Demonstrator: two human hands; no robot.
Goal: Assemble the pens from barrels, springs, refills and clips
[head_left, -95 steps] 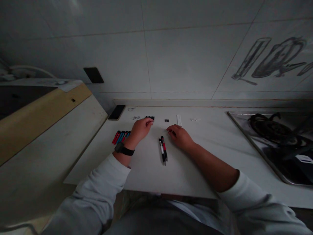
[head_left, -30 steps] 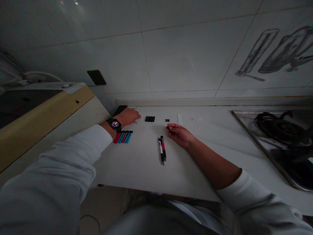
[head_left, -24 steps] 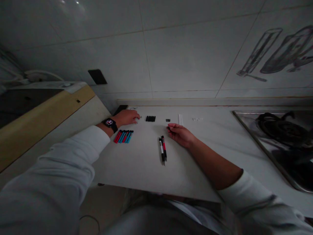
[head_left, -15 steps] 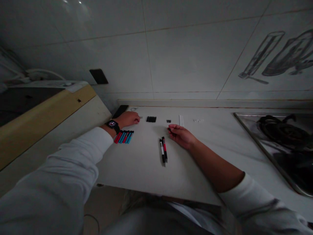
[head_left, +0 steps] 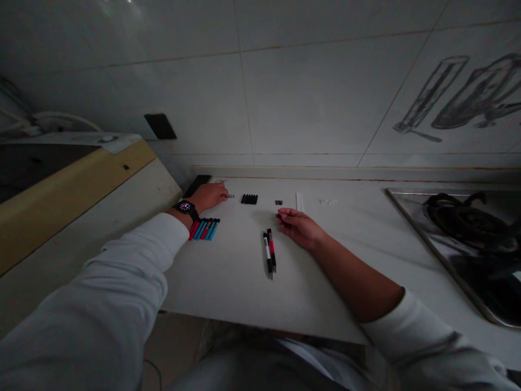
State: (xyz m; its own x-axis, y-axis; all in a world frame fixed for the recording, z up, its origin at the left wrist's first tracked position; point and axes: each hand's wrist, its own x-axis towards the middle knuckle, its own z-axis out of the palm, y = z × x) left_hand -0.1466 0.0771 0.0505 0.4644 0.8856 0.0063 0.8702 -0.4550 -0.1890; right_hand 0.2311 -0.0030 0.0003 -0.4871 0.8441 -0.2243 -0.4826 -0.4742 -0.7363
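Observation:
My left hand (head_left: 210, 195), a dark watch on its wrist, reaches to the back left of the counter. Its fingers are pinched together beside a row of tiny metal pieces (head_left: 231, 196) that look like springs; whatever is between the fingertips is too small to make out. My right hand (head_left: 300, 227) is closed on a small black pen part (head_left: 279, 216), held just above the counter. Between my hands lie two assembled pens, one with a white barrel (head_left: 267, 252) and one red and black (head_left: 272, 247). Red and blue pen barrels (head_left: 205, 229) lie in a row below my left wrist.
Along the back are black grips (head_left: 249, 199), small dark pieces (head_left: 279, 202), thin white refills (head_left: 299, 202) and little clear parts (head_left: 328, 202). A gas stove (head_left: 468, 233) borders the right; a cabinet-like box (head_left: 158, 187) stands left. A dark flat object (head_left: 197, 185) lies behind my left hand.
My left hand has shifted slightly back and left, uncovering more of the tiny metal pieces. The right hand keeps its hold on the black part. The whole view has shifted a little.

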